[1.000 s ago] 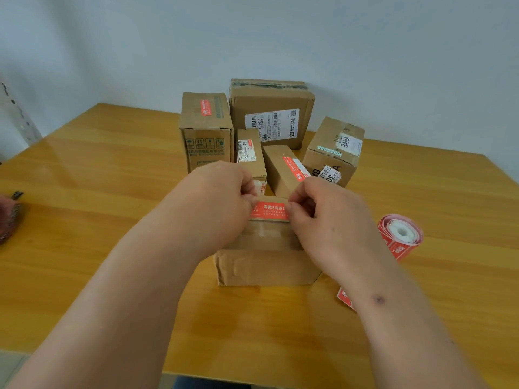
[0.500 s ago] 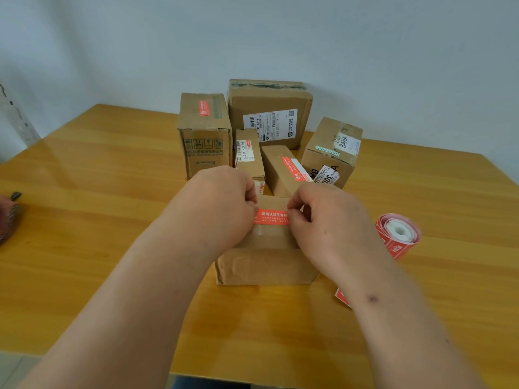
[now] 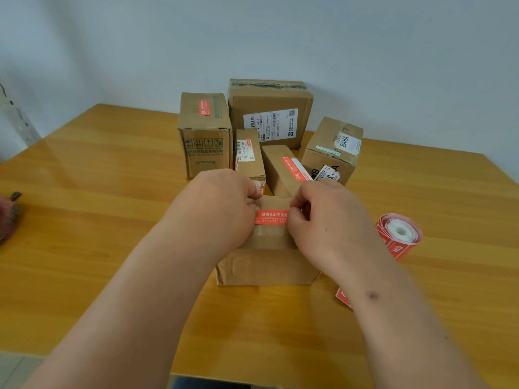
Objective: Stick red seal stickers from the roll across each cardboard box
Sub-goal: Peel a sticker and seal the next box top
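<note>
Honey-coloured wood fills the lower frame: a glossy table (image 3: 84, 248) with two bare forearms reaching up from the bottom edge toward the middle. At centre stands the nearest cardboard box (image 3: 266, 265), its creased front wall facing the camera. Across its top lies a red seal sticker (image 3: 271, 217) with white print. The left hand (image 3: 219, 209) has its fingers curled at the sticker's left end, pinching it; the right hand (image 3: 328, 220) does the same at the right end, fingertips bent down onto the red strip. Whether the sticker is fully pressed flat cannot be told.

Below and right of that box, a loose red strip (image 3: 343, 297) peeks out from under the right forearm. Further right, at mid-frame, the sticker roll (image 3: 398, 234) lies on the table with its white core facing up, well apart from the box.

Behind the hands, in the upper middle, five more boxes cluster together. A slim box (image 3: 250, 155) and a tilted box (image 3: 283, 169) bearing a red sticker are nearest. Left of them stands a tall box (image 3: 205, 133) with a red sticker on top; right is an angled box (image 3: 334, 147) with white labels. Farthest back is the large box (image 3: 269, 108), just before the pale wall (image 3: 280, 37).

At the far left edge a dark, blurred object (image 3: 8, 214) sits on the table.
</note>
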Tool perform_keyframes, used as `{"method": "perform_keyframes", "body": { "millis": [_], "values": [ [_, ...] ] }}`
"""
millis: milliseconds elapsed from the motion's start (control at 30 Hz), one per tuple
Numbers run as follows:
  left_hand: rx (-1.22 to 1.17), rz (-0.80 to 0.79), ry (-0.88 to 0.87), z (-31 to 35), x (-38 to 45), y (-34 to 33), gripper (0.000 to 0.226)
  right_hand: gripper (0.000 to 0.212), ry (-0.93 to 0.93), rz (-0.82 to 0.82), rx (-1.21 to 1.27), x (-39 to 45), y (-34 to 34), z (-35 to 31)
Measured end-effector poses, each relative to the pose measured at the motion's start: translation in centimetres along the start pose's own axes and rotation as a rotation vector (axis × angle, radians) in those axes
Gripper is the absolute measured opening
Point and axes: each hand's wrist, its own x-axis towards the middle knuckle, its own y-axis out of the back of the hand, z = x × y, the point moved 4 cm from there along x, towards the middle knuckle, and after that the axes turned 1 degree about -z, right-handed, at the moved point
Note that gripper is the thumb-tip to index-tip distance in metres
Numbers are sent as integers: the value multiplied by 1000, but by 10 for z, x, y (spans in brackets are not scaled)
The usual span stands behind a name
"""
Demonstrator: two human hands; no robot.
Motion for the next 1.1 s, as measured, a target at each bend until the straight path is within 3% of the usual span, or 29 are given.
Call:
{"method": "perform_keyframes", "body": {
  "millis": [100,233,367,600,800,967,1100],
  "values": [
    [63,-25,35,-3,-2,-3,33,4,6,10,4,0,0,0],
    [74,201,-10,-9,-4,-3,14,4,6,11,3,-1,0,1],
    [58,123,13,-7,-3,-4,14,5,-17,37,3,0,1,3],
    [-7,258,8,-21,-1,-6,2,8,-26,65,36,0,0,7],
    [-11,302,9,-33,-1,0,22,9,-20,50,36,1,-3,10],
    [-109,355,-14,-30,0,0,23,9,-24,40,40,3,-4,8],
    [-128,339,-8,-27,8,-9,35,19,-54,44,44,7,-8,8]
  ]
}}
